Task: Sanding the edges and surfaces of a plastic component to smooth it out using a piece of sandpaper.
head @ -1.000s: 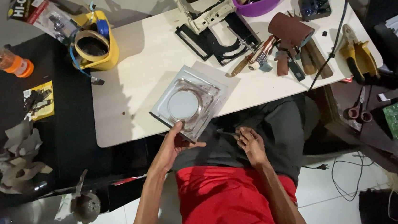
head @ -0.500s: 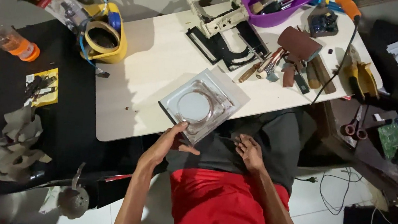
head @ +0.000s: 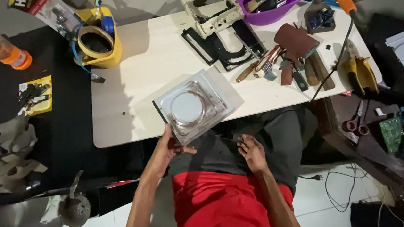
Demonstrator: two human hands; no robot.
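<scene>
- Seen from above: seated person in red shorts (head: pixel 225 213) at a pale table (head: pixel 137 74), both forearms in view.
- Left hand (head: pixel 167 147) grips the near corner of a clear plastic tray (head: pixel 192 108) w/ a round white disc (head: pixel 186 108) at its centre; thumb on top, fingers curled under the edge.
- Tray lies tilted at the table's near edge, near corner overhanging toward the lap.
- Right hand (head: pixel 252 152) rests on dark cloth (head: pixel 277 139) over the lap, just beyond the tray, apart from it; fingers loosely spread; a thin dark bit at the fingertips, can't tell if it's held.
- Far side of table: cream plastic frame (head: pixel 213 7), black frame parts (head: pixel 222 44), purple bowl (head: pixel 270 5) of tools, brown pouch (head: pixel 294 39), loose hand tools (head: pixel 269 66) beside it.
- Left end of table: yellow tape rolls (head: pixel 96 41).
- Black surface at left (head: pixel 64 130): orange-capped bottle (head: pixel 10 53), small yellow packet (head: pixel 35 96), crumpled grey rag (head: pixel 11 155).
- At right, off the table: scissors (head: pixel 355 119), green circuit board (head: pixel 391 132).
</scene>
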